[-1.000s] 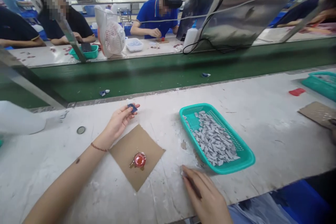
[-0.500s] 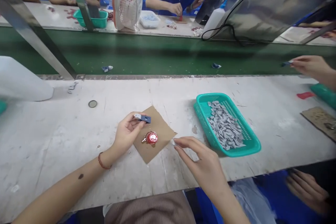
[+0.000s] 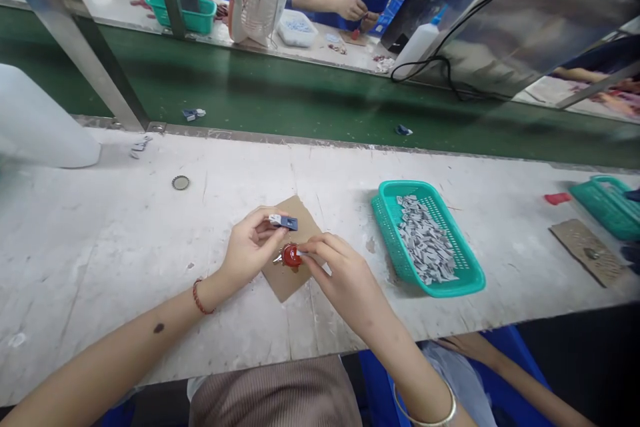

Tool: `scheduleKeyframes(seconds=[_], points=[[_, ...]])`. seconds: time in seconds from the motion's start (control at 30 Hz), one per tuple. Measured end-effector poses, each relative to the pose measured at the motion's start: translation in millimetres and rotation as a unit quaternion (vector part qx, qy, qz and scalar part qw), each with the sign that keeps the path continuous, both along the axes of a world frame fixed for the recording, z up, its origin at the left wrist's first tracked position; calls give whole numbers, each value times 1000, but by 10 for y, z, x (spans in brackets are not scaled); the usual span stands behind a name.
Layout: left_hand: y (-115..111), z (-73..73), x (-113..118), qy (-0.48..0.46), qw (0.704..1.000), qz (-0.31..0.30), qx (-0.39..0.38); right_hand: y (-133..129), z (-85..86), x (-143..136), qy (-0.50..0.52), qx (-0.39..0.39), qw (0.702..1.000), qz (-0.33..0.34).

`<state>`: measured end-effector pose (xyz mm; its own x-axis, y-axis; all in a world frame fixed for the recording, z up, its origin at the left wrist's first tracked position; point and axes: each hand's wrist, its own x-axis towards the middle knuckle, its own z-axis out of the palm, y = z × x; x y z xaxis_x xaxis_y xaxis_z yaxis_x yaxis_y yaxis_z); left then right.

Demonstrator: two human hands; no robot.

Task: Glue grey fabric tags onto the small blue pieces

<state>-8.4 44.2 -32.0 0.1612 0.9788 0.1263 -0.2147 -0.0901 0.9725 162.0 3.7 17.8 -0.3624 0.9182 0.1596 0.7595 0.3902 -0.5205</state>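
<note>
Over one table [image 3: 240,173], left fingers [image 3: 274,242] pinch one blue piece [image 3: 289,223], right fingers [image 3: 318,247] one pale chip [image 3: 300,252] by one red disc [image 3: 290,256].

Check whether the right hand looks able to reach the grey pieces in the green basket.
Probably yes: the green basket is open-topped and nearby, its grey pieces uncovered, though the right hand seems to pinch a small pale piece.
</note>
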Motion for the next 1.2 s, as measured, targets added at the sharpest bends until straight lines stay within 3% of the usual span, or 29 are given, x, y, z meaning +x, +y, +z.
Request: scheduleKeyframes(seconds=[0.17,0.3,0.5,0.6,1.2], points=[[1,-2,-1,-3,1000,-20,-11,6,-1,-28,12,-18,1000,-8],[14,-38,-4,-23,998,-33,-47,36,15,33,137,-102,984,-54],[12,-45,-12,-30,995,-57,-76,134,42,171,385,-275,857,-206],[2,-39,-9,-35,993,-72,-86,203,58,164,422,-295,829,-217],[-8,-15,-6,-32,993,-61,-90,339,137,-51,357,-243,891,-141]])
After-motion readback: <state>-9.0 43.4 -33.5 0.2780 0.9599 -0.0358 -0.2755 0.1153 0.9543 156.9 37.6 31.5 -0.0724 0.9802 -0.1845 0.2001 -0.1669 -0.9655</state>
